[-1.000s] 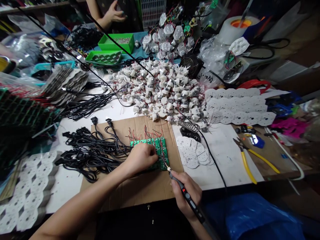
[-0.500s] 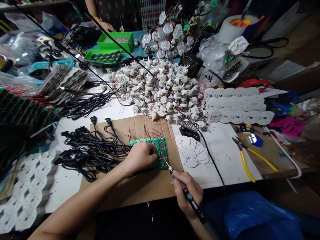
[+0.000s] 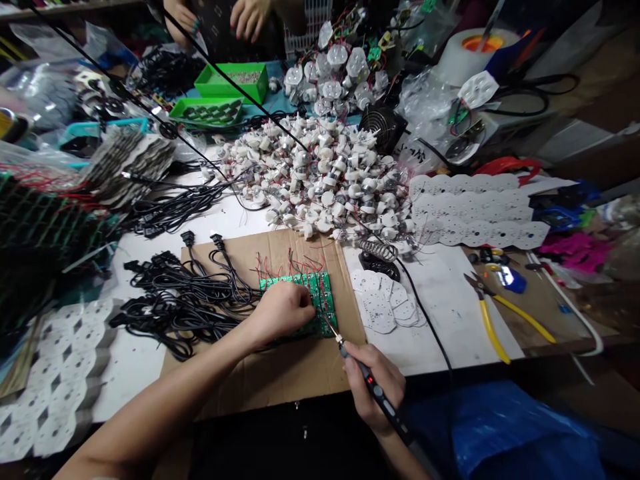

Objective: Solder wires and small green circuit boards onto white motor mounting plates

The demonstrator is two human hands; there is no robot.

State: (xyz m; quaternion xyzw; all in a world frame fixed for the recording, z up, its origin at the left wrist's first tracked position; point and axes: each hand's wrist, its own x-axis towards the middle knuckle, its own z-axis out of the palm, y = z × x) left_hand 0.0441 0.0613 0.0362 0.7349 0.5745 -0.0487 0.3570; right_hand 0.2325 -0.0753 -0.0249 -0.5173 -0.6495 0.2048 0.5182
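A green circuit board panel (image 3: 323, 293) with thin red wires lies on a sheet of cardboard (image 3: 300, 373). My left hand (image 3: 286, 308) rests over the panel, its fingers closed together; what they pinch is hidden behind the hand. In my right hand (image 3: 375, 380) is a soldering iron (image 3: 373, 385) with a small red light, held like a pen. Its tip points up and left and meets the lower right part of the panel. Black power cords with plugs (image 3: 190, 293) lie just left of the panel, partly behind my left forearm.
White lamp boards (image 3: 383, 303) and a coiled iron stand (image 3: 377, 252) sit right of the cardboard. Beyond rises a heap of white parts (image 3: 320, 173). Yellow-handled cutters (image 3: 493, 317) lie far right, stacked white panels (image 3: 55, 373) at left. Another person's hands (image 3: 247, 17) show behind green trays (image 3: 233, 83).
The soldering iron has shifted very slightly up and left in my right hand. My left hand stays in place. Across the table, the other person's hands have lifted, and a second one now shows.
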